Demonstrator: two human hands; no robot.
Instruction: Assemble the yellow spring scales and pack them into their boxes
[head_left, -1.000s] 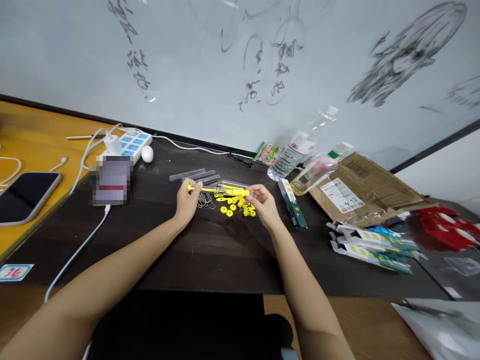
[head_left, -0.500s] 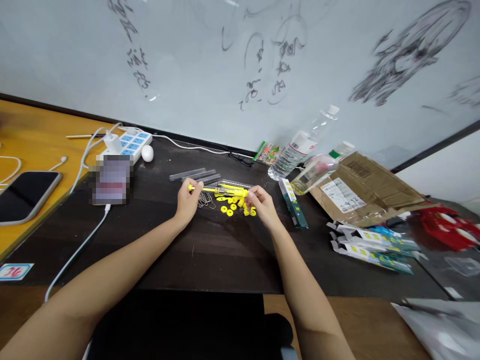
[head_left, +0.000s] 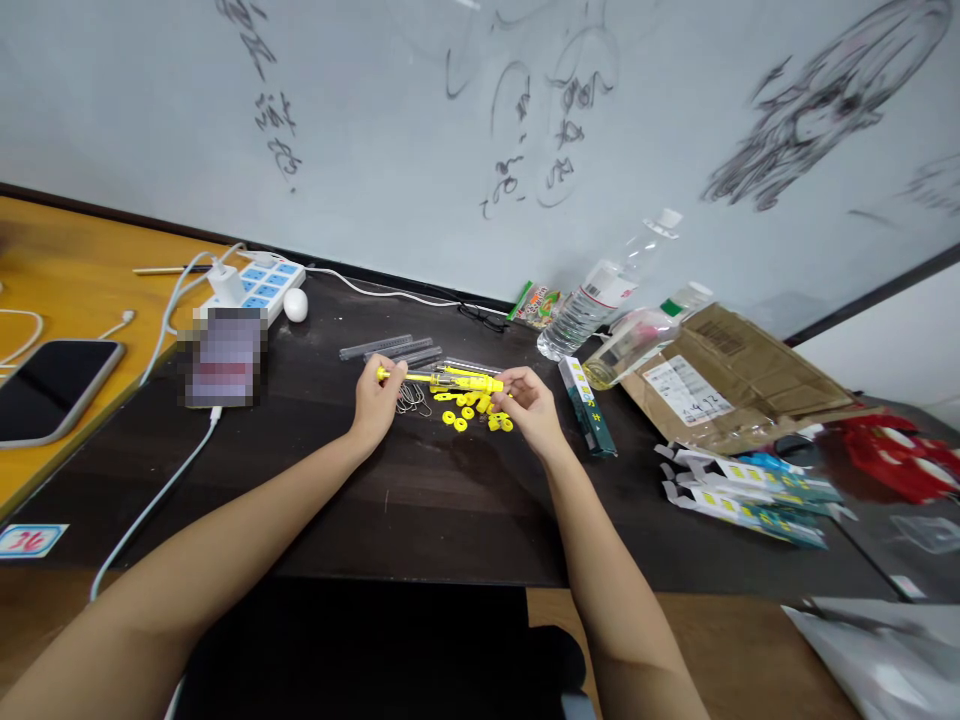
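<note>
A slim yellow screwdriver-like tool (head_left: 457,381) with a partly clear body lies level between my hands, just above the desk. My left hand (head_left: 376,398) is closed in a pinch on its thin left shaft, and a yellow tip pokes out past the fingers. At the thicker right end, my right hand (head_left: 529,408) has thumb and fingertips closed around the end. Several small yellow rings and caps (head_left: 460,424) lie below the tool. Thin bent metal wires (head_left: 411,400) rest by my left hand, and clear plastic strips (head_left: 386,346) lie behind it.
A green and white box (head_left: 587,408) lies right of my right hand. Farther right are a water bottle (head_left: 592,300), a second bottle (head_left: 637,345), a cardboard package (head_left: 739,380) and several opened boxes (head_left: 750,510). A phone (head_left: 223,360) and power strip (head_left: 274,287) sit on the left.
My right hand has shifted slightly to the right, and its fingers look a little looser around the tool's end. My left hand keeps its place.
</note>
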